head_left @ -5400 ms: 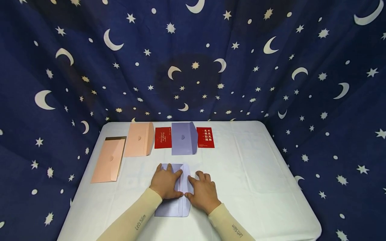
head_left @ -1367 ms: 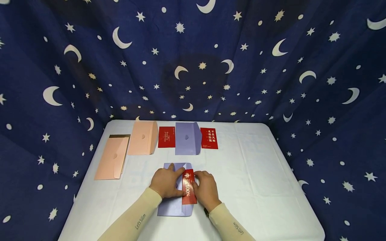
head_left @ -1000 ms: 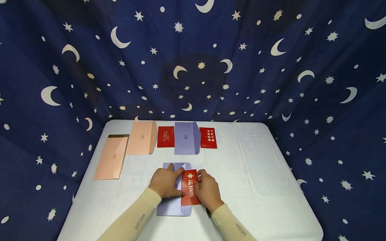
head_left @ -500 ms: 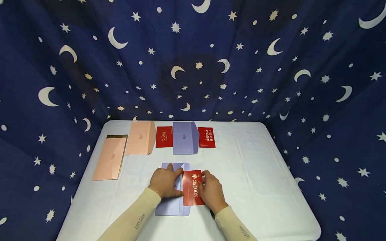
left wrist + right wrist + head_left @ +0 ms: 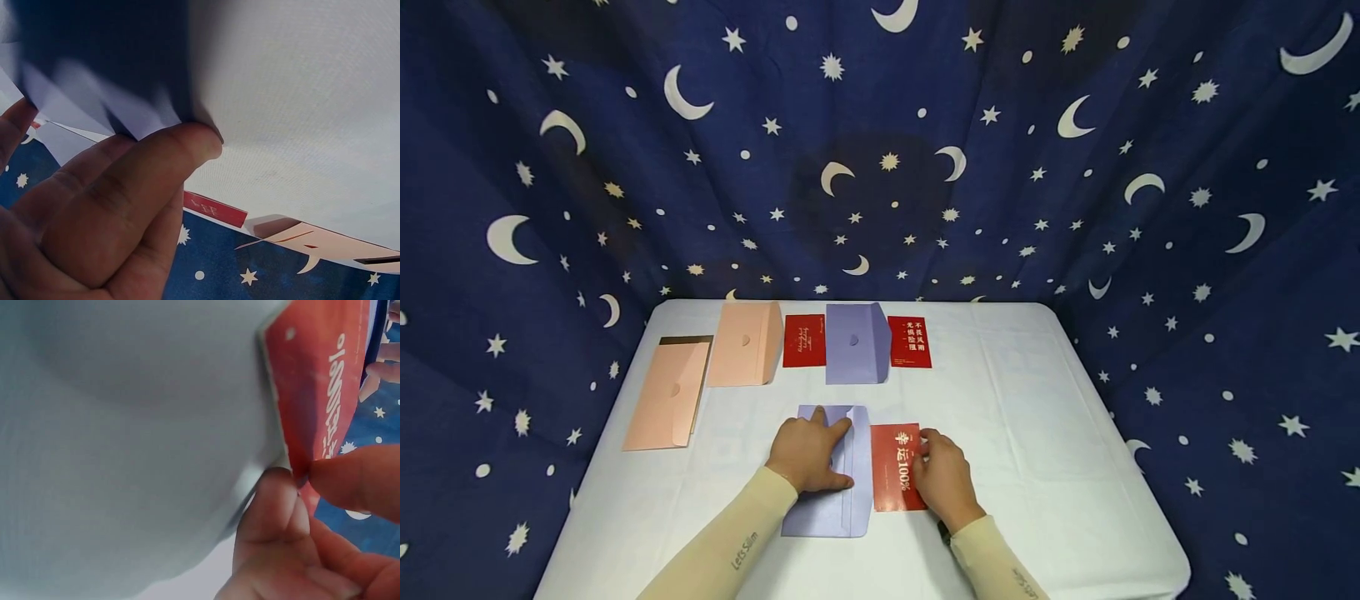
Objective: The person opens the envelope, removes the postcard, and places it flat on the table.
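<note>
The card (image 5: 891, 479) lay immediately to the left of the right grip (image 5: 947, 479), between it and the envelope (image 5: 822, 518). The right grip was found to be pinching the card by the far half of its right long edge; the right wrist view bore this out, with digits on both sides of that edge. The card's long axis ran from near to far, roughly parallel to the long axis of the envelope. Its left long edge stood just beside the flap (image 5: 862, 479), which was unfolded to the right, towards the card; whether the two touched could not be told, nor whether the card lay wholly flat. Of the two hands the right was the nearer, being in contact; the left grip (image 5: 805, 454) rested on the envelope with fingers spread, clasping nothing, and was apart from the card, on the other side of the flap. The desk (image 5: 1060, 483) was level and white-covered, and its surface ran on well to the right of the right grip. Along the far side, well beyond both hands, lay a slanted peach envelope (image 5: 662, 404), a second peach envelope (image 5: 737, 354), a far red card (image 5: 801, 358), a purple envelope (image 5: 850, 362) and another red card (image 5: 910, 354). A navy curtain (image 5: 925, 258) printed with moons and stars rose behind the desk and along both sides.
</note>
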The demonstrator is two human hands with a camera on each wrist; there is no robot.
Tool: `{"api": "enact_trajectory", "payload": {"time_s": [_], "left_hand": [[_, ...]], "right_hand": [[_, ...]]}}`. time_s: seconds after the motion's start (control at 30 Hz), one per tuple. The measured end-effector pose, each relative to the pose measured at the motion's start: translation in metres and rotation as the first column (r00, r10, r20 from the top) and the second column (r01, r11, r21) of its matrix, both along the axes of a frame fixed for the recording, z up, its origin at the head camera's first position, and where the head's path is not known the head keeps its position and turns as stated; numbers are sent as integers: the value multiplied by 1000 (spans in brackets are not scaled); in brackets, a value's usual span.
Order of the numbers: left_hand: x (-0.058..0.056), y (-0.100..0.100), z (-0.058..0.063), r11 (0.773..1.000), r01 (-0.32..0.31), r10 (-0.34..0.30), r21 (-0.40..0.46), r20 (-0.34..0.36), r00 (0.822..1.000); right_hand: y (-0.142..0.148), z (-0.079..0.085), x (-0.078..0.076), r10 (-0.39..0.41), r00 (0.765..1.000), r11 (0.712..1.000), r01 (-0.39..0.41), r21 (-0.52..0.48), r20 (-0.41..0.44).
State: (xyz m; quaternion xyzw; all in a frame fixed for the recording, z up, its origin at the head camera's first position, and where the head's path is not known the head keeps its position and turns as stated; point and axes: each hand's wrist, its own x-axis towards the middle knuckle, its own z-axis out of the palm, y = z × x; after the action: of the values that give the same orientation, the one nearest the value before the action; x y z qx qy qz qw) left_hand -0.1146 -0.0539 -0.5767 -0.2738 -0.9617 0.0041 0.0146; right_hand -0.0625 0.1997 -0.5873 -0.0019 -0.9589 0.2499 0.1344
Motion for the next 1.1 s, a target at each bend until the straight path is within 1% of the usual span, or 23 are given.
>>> {"api": "enact_trajectory", "payload": {"time_s": [0.33, 0.6, 0.83, 0.97, 1.1], "left_hand": [[-2, 0, -5, 1000, 14, -14, -13, -23, 1000], [-1, -1, -5, 1000, 16, -16, -12, -25, 1000], [4, -3, -3, 1000, -2, 2, -4, -9, 1000], [8, -5, -6, 1000, -10, 10, 19, -25, 1000], [13, -7, -10, 998, -11, 15, 67, -52, 999]], "right_hand": [[15, -4, 1, -13, 998, 999, 16, 47, -62], [21, -8, 6, -2, 997, 998, 6, 63, -73], [14, 5, 19, 40, 998, 993, -35, 109, -44], [9, 9, 24, 82, 995, 988, -75, 131, -48], [4, 10, 27, 133, 988, 983, -122, 140, -76]]}}
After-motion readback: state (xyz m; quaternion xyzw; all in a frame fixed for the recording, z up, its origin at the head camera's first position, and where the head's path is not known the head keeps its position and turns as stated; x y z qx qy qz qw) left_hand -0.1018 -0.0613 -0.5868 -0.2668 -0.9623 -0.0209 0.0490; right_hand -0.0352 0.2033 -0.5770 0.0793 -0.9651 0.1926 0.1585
